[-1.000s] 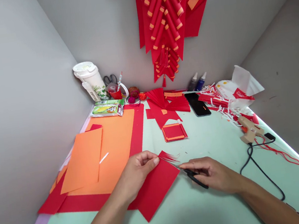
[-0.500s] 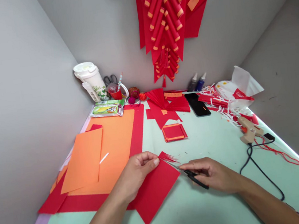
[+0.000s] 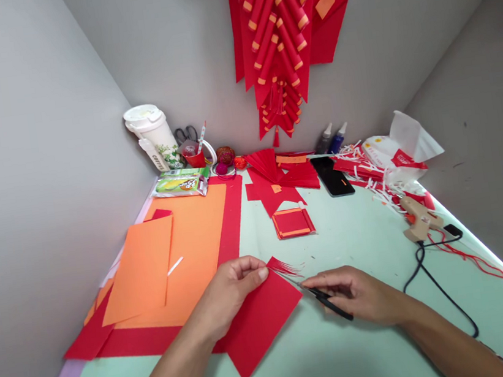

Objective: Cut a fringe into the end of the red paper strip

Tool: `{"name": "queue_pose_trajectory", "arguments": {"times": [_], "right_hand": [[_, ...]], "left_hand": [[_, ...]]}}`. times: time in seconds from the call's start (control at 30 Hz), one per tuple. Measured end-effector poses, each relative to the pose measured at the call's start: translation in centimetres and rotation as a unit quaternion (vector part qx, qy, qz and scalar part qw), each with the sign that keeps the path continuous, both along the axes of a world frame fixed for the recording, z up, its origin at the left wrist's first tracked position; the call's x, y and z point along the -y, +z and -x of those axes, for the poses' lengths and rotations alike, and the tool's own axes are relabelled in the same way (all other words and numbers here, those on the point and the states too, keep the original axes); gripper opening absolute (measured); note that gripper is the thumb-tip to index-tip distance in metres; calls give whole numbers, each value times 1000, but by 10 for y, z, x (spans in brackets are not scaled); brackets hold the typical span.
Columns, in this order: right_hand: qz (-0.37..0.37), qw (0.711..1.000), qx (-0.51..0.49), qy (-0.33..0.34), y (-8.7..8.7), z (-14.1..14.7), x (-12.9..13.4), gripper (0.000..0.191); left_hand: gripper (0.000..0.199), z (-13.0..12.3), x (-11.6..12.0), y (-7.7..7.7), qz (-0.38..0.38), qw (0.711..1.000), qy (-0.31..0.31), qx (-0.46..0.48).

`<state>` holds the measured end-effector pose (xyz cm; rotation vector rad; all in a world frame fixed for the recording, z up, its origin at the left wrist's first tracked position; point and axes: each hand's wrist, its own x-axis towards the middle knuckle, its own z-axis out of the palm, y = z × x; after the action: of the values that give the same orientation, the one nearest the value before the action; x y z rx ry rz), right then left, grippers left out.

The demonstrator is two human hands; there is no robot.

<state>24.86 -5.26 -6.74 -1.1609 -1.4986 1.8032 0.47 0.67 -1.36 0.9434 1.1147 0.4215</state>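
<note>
My left hand [image 3: 241, 286] pinches a sheet of red paper [image 3: 264, 323] near its top corner, between thumb and fingers. Thin cut strips, a fringe [image 3: 283, 266], fan out from the sheet's upper edge beside my thumb. In my right hand [image 3: 356, 295] is a pair of scissors [image 3: 332, 304] with black handles. Their blades lie along the paper's upper right edge, just below the fringe; whether they are parted I cannot tell. My right fingers are wrapped round the handles.
Orange sheets [image 3: 142, 271] lie over red paper at left. Ahead sits a small red and orange paper piece [image 3: 293, 222], with a phone [image 3: 334, 176] behind it. A glue gun [image 3: 419, 219] and its black cord lie at right, near paper shreds [image 3: 384, 192]. Paper firecrackers [image 3: 274, 31] hang on the wall.
The red sheet has shifted very slightly down and left. The scissors and my right hand have barely moved; both hands keep their holds.
</note>
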Motion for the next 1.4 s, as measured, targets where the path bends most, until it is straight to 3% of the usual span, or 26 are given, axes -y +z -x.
{"name": "queue_pose_trajectory", "arguments": {"times": [0.23,0.47,0.87,1.4], "right_hand": [[22,1000,6,-1,-2,-3,0,36],[11,1000,20,-20,-4,-10,-1,37],[-20,999,37,-20,-3,-8,0,36],[0,999,37,-21,-3,-7,2,37]], "left_hand": [[25,5,-4,1,-69,997,39,-20],[23,16,-13,0,-168,973,108,-112],[21,15,-13,-2,-172,974,83,-120],[24,15,-12,-6,-167,977,56,-123]]}}
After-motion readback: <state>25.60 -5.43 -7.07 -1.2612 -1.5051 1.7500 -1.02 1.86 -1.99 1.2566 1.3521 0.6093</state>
